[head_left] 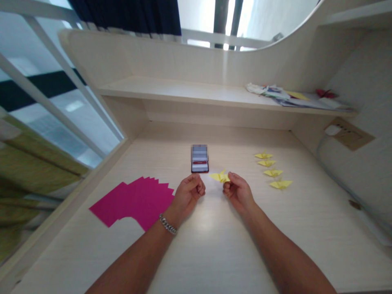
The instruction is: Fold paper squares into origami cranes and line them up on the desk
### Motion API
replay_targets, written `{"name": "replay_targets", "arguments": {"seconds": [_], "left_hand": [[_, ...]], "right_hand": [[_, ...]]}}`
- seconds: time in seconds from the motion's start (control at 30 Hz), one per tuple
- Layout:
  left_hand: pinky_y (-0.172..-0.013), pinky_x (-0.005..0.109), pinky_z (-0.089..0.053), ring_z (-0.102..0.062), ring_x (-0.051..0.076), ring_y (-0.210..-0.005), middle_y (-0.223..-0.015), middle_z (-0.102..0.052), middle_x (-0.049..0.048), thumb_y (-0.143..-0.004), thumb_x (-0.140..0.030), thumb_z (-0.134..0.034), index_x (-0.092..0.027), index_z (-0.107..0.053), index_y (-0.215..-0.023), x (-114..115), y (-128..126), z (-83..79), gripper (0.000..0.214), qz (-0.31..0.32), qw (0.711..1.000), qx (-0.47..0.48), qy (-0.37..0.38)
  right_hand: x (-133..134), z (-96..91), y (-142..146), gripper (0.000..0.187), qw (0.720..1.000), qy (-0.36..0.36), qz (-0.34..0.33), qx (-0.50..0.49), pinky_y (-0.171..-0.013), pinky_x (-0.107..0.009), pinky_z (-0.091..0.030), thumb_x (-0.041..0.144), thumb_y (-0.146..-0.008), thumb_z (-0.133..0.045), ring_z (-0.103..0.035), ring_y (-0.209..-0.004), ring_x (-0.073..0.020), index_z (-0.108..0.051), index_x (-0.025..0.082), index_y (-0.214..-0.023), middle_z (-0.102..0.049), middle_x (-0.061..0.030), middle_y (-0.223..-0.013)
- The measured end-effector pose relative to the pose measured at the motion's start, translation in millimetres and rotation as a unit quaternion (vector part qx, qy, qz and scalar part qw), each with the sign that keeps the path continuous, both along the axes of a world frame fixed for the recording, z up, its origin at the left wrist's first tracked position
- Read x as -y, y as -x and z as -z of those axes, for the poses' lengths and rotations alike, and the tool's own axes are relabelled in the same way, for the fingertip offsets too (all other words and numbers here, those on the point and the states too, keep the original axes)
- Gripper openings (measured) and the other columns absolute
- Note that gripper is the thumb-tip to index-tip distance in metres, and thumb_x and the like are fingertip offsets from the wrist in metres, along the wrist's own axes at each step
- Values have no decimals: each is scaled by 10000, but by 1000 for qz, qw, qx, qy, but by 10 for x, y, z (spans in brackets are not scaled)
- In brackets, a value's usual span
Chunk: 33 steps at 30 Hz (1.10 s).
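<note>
One sharply pointed yellow origami crane (219,177) is pinched by the right hand (238,190), just front-right of one smartphone (200,158); the left hand (189,191) is loosely curled, seemingly empty. Four matching cranes (273,173) are lined up farther right.

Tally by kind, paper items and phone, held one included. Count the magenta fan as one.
Yellow paper cranes: 5 (4 lined up, 1 in the right hand)
Magenta paper fan: 1 (overlapping sheets, exact number unclear)
Phone: 1
Total: 7
</note>
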State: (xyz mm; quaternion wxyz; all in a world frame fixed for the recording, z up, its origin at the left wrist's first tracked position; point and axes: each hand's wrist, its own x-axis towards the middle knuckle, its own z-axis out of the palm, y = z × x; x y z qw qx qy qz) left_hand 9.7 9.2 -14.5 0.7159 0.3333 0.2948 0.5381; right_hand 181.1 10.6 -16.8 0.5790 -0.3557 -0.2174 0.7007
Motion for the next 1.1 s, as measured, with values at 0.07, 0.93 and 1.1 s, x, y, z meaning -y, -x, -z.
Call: {"name": "replay_targets", "arguments": {"seconds": [0.07,0.93,1.1], "left_hand": [[-479,217,-349,-451,79,-495,-572,-476,-31,-787,-366,-615,-154,-485,-648,-1,13,4,284,-1,999,-41,-17],[-456,200,-334,-456,73,-483,-641,-580,-2,-782,-424,-605,-146,-556,-714,18,-140,108,290,-34,976,-209,-43],[-461,208,-330,-449,82,-479,-590,-554,-5,-791,-419,-592,-140,-579,-706,26,-142,101,292,-9,969,-237,-71]], "right_hand": [[-11,15,-14,261,1000,-1,5,15,-406,-166,-390,315,-675,-749,-466,-435,-66,-533,167,-670,-510,44,-514],[142,11,83,214,779,-248,114,564,-573,-249,-444,370,-785,-622,-554,-602,-131,-624,178,-880,-631,-16,-743],[137,23,64,182,787,-239,109,559,-540,-235,-432,338,-834,-545,-574,-621,-135,-619,174,-860,-640,-20,-751]]}}
